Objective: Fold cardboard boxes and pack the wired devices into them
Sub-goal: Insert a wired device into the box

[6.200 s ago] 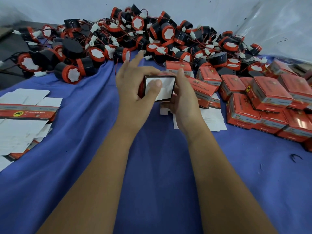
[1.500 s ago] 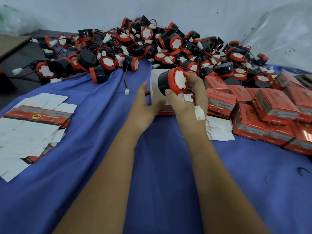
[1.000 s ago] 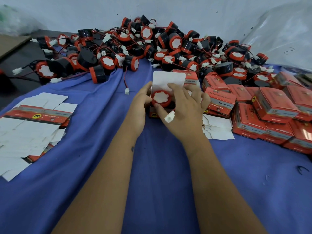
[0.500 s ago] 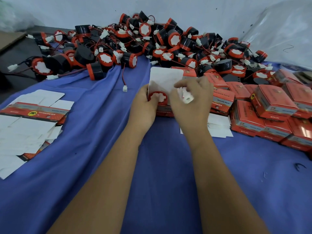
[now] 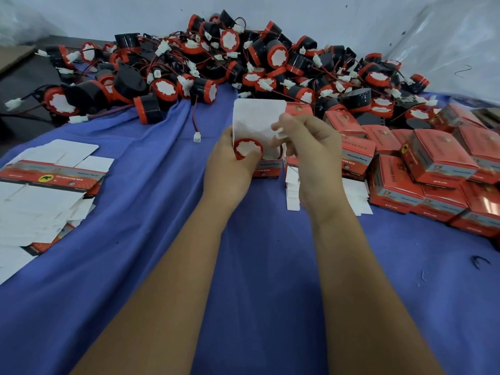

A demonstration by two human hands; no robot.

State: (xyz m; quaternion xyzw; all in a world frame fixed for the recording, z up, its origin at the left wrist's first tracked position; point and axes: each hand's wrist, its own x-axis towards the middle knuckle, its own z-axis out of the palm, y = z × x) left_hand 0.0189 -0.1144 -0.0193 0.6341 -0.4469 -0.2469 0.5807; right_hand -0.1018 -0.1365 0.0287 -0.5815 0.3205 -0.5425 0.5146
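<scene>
I have both of my hands up at the open box (image 5: pixel 266 169), which stands on the blue cloth (image 5: pixel 151 217) just above the middle of the view. My left hand (image 5: pixel 230 165) grips the box's left side, fingers wrapped round it and the thumb lying against the device (image 5: pixel 247 148) that sits inside, its red rim and white face turned up toward me. The box's white lid flap (image 5: pixel 257 115) stands upright behind the device, at 12 o'clock from it.

My right hand (image 5: pixel 311 150) is at 3 o'clock from the device, its fingers curled, and it pinches the small white connector (image 5: pixel 280 132) just in front of the flap. I cannot tell how the wire runs from there; it is hidden behind the fingers.

At 12 o'clock, well beyond the box, the heap of loose devices (image 5: pixel 243 63) spreads across the far edge of the cloth, black bodies, red rims, red wires and white plugs tangled together. 1 loose wire with a white plug (image 5: pixel 197 136) trails down from it at 10 o'clock from the box. At 3 o'clock the packed red boxes (image 5: pixel 433 163) are stacked close together, and white paper slips (image 5: pixel 293 193) lie just beside the box's right foot. At 9 o'clock the flat unfolded boxes (image 5: pixel 46 185) lie in a loose pile.
</scene>
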